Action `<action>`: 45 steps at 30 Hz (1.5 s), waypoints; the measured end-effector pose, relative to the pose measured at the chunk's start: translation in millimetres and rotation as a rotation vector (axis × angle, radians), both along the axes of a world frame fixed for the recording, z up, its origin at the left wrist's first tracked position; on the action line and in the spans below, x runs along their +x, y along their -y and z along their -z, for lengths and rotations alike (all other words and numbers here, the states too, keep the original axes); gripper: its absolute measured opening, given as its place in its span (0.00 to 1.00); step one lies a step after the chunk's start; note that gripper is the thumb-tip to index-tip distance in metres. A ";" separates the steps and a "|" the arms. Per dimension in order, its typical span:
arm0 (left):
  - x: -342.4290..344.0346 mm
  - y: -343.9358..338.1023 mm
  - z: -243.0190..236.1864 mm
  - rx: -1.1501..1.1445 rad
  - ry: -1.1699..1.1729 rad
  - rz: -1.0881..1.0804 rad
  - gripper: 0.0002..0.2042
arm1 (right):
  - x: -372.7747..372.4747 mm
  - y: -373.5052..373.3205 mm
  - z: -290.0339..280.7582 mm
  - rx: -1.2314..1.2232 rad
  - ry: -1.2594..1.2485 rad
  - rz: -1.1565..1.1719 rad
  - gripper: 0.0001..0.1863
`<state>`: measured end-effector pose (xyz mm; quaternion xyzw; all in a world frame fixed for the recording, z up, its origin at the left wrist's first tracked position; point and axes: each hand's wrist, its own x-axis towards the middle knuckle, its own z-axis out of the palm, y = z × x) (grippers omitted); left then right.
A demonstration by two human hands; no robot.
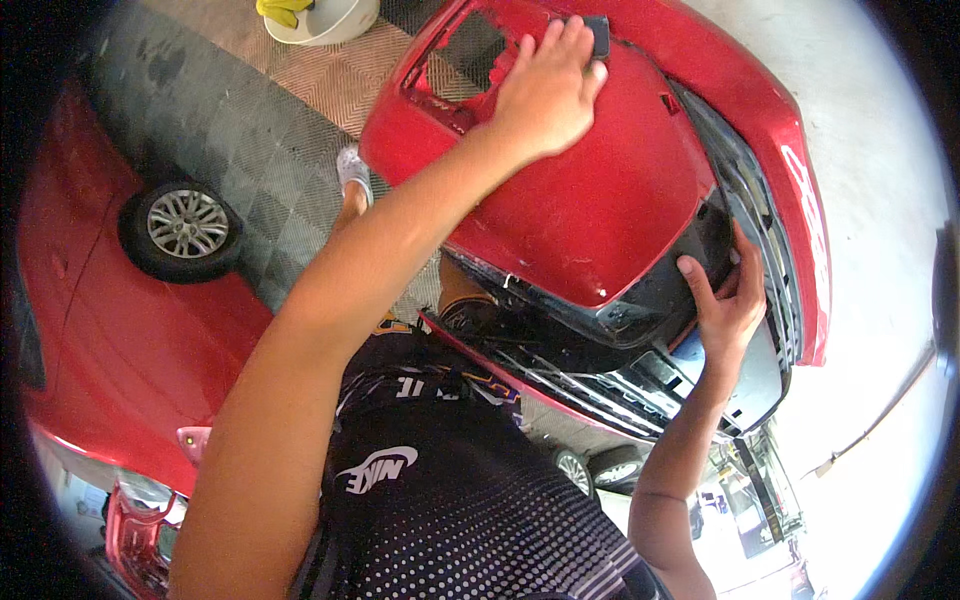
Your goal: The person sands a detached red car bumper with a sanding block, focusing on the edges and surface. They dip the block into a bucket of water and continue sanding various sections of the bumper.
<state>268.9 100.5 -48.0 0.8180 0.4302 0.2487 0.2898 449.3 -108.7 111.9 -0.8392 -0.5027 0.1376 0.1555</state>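
A red car bumper (590, 210) with a black lower trim stands tilted in front of me, its painted face turned up. My left hand (550, 90) lies on the far part of the red surface, fingers together and pressed over a dark grey sanding pad (600, 38). Most of the pad is hidden under the fingers; one corner sticks out to the right. At the right, my right hand (730, 295) grips the black trim (705, 240) of the bumper, its thumb on the near side and its fingers partly hidden at the edge.
Beyond the bumper, a white basin (325, 22) with a yellow cloth (285, 8) sits on the tiled floor (270, 150). On the left are a red car (130, 350) and a wheel (187, 225). Another red bumper part (790, 190) curves along the right. Loose wheels (610, 465) lie behind my right arm.
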 end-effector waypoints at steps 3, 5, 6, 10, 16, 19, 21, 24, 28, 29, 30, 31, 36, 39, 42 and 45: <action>-9.9 82.9 -67.8 -0.072 0.075 0.357 0.28 | 5.4 5.6 3.5 0.017 0.005 0.014 0.41; -16.7 97.9 -78.0 -0.077 0.138 0.476 0.28 | 3.4 6.0 2.6 0.016 0.001 0.004 0.41; -12.2 85.2 -70.6 -0.039 0.108 0.479 0.28 | 4.0 5.6 2.2 0.002 -0.003 0.021 0.41; 0.6 -22.1 11.2 0.117 0.051 -0.007 0.22 | -4.3 -3.2 -2.2 -0.023 -0.007 0.004 0.40; -44.4 130.9 -90.6 -0.180 0.128 0.542 0.32 | 3.5 3.3 0.9 -0.031 -0.004 0.041 0.41; -21.3 75.0 -67.8 -0.001 0.004 0.361 0.28 | 2.4 5.5 0.0 -0.030 -0.001 0.045 0.41; -0.7 19.9 -23.7 0.097 -0.103 0.138 0.24 | -0.6 2.9 -0.5 -0.012 -0.004 0.023 0.41; 14.0 40.2 -38.5 0.154 -0.079 0.231 0.23 | 4.6 3.7 3.5 -0.019 0.009 0.024 0.40; -1.0 46.1 -47.5 0.198 -0.031 0.319 0.23 | 1.3 4.4 -0.8 -0.030 0.000 0.032 0.40; 0.0 27.5 -40.9 0.113 -0.090 0.203 0.22 | 1.2 3.1 -0.5 -0.015 0.001 0.020 0.41; -0.6 31.1 -39.5 0.130 -0.081 0.246 0.22 | 1.1 3.5 -0.9 -0.020 0.010 0.017 0.41; 0.3 37.0 -45.2 0.149 -0.072 0.293 0.23 | 2.4 4.0 -0.3 -0.025 0.019 0.018 0.41; -7.8 73.8 -80.8 -0.163 0.420 0.458 0.20 | 2.5 3.5 -0.7 -0.045 -0.031 0.070 0.41; -16.3 46.7 -97.6 -0.827 0.726 -0.089 0.19 | 4.3 4.2 -0.3 -0.031 -0.024 0.055 0.42; -29.3 16.4 -71.9 -0.939 0.568 -0.096 0.18 | 2.2 3.9 -1.7 -0.021 -0.027 0.050 0.42; -7.5 59.2 -84.2 -0.649 0.417 0.206 0.24 | 4.7 4.6 2.4 0.007 -0.029 0.039 0.43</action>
